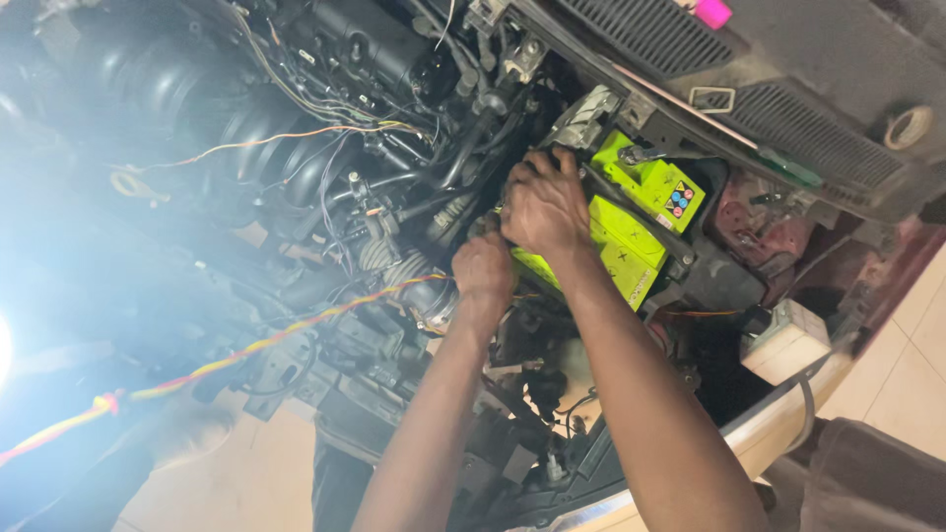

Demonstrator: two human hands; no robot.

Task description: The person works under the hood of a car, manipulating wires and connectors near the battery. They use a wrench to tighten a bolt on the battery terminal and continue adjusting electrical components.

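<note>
I am looking down into an open engine bay, both arms stretched forward into it. My right hand (545, 205) lies palm-down on the near left corner of the lime-green battery (631, 222), fingers curled over its top edge and pressed against the casing, so it grips the battery rather than hovering. My left hand (483, 268) sits just below and to the left of the right, touching it at the knuckles; it is closed into a fist down beside the battery's lower left edge, though I cannot tell what it holds, since the fingers are hidden from me. The battery itself sits tilted in its black tray (702, 281), extending up and to the right from my hands, with a small coloured warning label (a square of pictograms) near its far end. A twisted red-and-yellow cable (246, 350) runs from the lower left toward my left hand. Black hoses and wiring (325, 148) fill the bay to the left.
</note>
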